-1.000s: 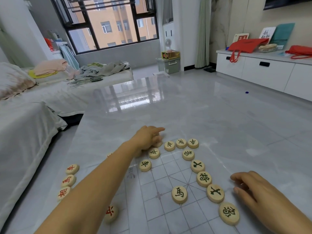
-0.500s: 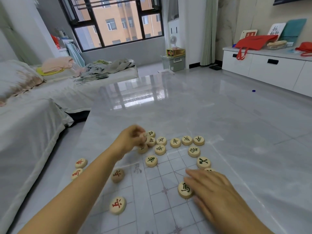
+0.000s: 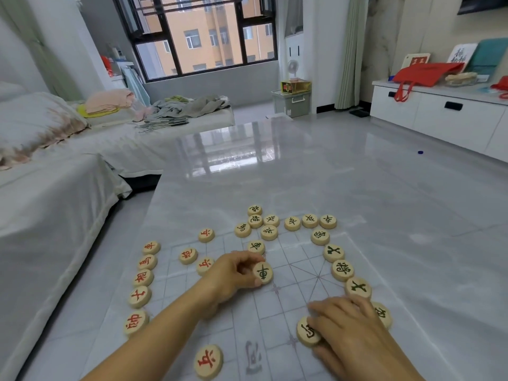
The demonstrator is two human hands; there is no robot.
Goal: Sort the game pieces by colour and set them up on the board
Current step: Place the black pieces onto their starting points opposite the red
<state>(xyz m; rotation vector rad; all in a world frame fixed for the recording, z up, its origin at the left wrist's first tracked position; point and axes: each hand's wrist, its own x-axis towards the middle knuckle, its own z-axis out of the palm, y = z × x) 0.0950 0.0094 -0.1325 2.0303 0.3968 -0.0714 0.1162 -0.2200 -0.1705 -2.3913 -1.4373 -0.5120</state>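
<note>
A: Where does the left hand [image 3: 233, 273] stand against the board [image 3: 277, 312]?

B: Over the board's middle, fingers curled round a dark-lettered chariot piece [image 3: 263, 273], thumb under its near edge, fingertips on its far rim. The disc is tipped up a little, so I judge it lifted rather than lying flat.

A: And the right hand [image 3: 351, 328]?

B: At the board's near right, palm down, fingers spread flat on a dark-lettered horse piece [image 3: 308, 331]. It presses rather than pinches; whether anything is actually gripped I cannot tell, since the hand covers most of the disc.

A: Which way must the chariot go?

B: The dark pieces run down the board's right edge in a column [image 3: 341, 269], and cluster at its far edge [image 3: 270, 222]. The red-lettered pieces line the board's left edge [image 3: 141, 277]. So the held disc belongs rightward or farther off, away from the red row. Being round, it has no long axis to mind.

A: Any containers?

B: None on the table [image 3: 357, 202]. Some red discs, one at the board's near edge [image 3: 208, 361], lie on the grid unsorted.
</note>
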